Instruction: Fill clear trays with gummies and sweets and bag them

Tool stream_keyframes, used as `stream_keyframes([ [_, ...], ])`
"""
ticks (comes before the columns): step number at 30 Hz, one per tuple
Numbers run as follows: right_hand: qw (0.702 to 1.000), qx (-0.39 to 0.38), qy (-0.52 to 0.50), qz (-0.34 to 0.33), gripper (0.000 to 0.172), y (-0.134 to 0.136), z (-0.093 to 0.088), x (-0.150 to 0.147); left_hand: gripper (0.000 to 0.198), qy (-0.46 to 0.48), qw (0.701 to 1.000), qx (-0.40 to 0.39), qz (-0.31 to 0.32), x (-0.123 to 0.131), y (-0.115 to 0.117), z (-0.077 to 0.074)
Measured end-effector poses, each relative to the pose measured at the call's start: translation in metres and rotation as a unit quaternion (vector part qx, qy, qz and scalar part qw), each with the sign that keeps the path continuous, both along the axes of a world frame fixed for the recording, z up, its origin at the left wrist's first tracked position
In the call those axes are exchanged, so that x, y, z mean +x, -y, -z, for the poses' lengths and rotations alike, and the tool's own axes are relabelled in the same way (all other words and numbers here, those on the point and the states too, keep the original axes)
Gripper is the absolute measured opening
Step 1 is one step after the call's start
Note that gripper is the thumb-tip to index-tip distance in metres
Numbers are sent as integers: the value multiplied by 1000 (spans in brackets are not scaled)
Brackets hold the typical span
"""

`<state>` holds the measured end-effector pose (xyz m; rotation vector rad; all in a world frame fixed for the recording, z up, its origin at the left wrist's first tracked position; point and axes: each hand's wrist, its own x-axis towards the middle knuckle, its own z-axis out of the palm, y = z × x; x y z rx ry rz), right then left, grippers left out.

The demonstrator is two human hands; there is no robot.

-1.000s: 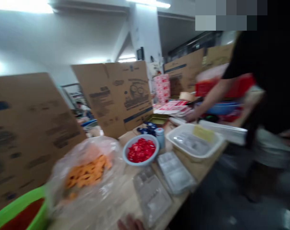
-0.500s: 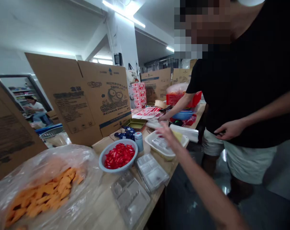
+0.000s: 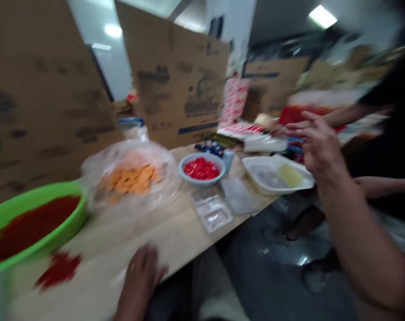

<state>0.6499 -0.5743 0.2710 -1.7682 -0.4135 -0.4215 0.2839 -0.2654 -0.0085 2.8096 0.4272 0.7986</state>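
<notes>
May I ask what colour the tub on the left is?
The tub is bright green, in the head view.

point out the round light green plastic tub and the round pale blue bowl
Round light green plastic tub [image 3: 76, 220], head view: its near right wall.
Round pale blue bowl [image 3: 202, 182], head view: its near rim.

Head-worn view — forward, angled down, over tabletop [image 3: 169, 227]

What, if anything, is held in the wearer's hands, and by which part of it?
Nothing visible is held: the left hand, blurred, is at the tabletop; the right hand is raised.
</notes>
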Motion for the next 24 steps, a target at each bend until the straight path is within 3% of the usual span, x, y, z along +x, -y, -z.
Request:
stream_keyframes([
  [2,987,-109,24,-116,52,-40,48,-53,47,-91,996,17,4,-13,3,7],
  [4,940,-254,38,-225,48,-82,102,-109,57,-171,985,18,-18,-20,5,8],
  [6,874,-356,68,-324,47,-121,154,-163,70,-203,979,18,-33,-24,6,4],
  [8,817,-449,105,-346,49,-155,197,-205,78,-214,976,15,-38,-27,8,0],
  [10,770,-519,124,-349,52,-182,227,-233,77,-224,974,9,-35,-33,8,0],
  [13,724,-578,114,-358,54,-200,251,-261,74,-231,972,-9,-33,-44,6,4],
  [17,723,-612,103,-304,56,-192,268,-288,77,-212,976,-42,14,-53,3,5],
  [20,725,-618,115,-282,56,-188,276,-288,76,-177,982,-51,40,-50,2,6],
  [24,715,-612,128,-312,55,-192,278,-268,74,-152,987,-61,10,-36,10,15],
])
